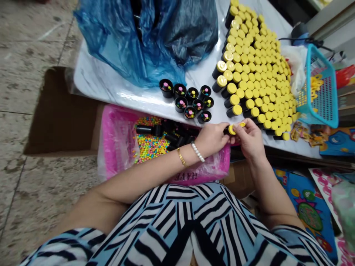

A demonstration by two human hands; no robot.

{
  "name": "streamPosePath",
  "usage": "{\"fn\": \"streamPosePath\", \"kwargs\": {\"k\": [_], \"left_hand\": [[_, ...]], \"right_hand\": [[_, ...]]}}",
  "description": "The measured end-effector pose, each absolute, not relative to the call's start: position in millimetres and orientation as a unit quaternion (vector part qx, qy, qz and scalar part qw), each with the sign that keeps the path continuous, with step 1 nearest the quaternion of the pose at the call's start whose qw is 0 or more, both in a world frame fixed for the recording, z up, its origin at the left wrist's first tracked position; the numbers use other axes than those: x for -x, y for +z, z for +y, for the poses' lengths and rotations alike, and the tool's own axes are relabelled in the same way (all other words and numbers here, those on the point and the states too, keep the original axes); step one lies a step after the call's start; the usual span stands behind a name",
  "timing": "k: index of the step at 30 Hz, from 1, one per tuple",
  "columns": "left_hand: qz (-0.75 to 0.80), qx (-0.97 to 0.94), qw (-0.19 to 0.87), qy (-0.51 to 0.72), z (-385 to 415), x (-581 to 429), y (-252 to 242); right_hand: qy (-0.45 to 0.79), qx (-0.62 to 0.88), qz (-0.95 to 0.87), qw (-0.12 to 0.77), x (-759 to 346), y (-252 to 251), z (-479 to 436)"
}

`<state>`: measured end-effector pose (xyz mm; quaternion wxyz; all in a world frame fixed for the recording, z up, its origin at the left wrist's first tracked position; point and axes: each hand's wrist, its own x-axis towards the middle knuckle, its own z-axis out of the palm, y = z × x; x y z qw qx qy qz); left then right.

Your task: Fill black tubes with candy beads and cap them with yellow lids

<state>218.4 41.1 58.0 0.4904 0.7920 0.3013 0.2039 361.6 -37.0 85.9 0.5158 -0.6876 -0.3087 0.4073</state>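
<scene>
My left hand (212, 138) grips a small black tube (226, 130), and my right hand (249, 138) pinches a yellow cap (232, 129) at the tube's end. Both hands meet above the near edge of a white marble-look table (119, 79). Many yellow-capped black tubes (255, 74) stand packed together to the right. Several open black tubes holding candy beads (184, 98) sit left of them. Below my left wrist, a pink tub (116, 142) holds loose coloured candy beads (149, 144) and black tubes (146, 129) lying on their sides.
A blue plastic bag (144, 40) lies at the table's far side. A teal plastic basket (318, 88) stands at the right, beyond foil sachets (301, 135). A cardboard box (61, 111) sits on the stone floor at the left, and printed sheets (307, 214) lie low at the right.
</scene>
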Motion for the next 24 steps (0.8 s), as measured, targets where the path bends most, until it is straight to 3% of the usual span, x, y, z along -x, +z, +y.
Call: {"fn": "streamPosePath", "kwargs": {"k": [5, 13, 16, 21, 24], "left_hand": [[0.306, -0.63, 0.678, 0.222, 41, -218, 63], [0.243, -0.56, 0.754, 0.241, 34, -224, 51], [0.235, -0.576, 0.748, 0.23, 37, -220, 45], [0.212, -0.657, 0.678, 0.253, 43, -213, 44], [0.234, -0.699, 0.622, 0.264, 44, -213, 48]], "right_hand": [[0.357, 0.688, -0.335, 0.535, -355, 83, -43], [0.283, 0.708, -0.363, 0.535, -343, 77, -45], [0.329, 0.705, -0.346, 0.524, -348, 78, -48], [0.508, 0.621, -0.231, 0.55, -378, 86, -44], [0.568, 0.61, -0.208, 0.512, -395, 94, -34]]}}
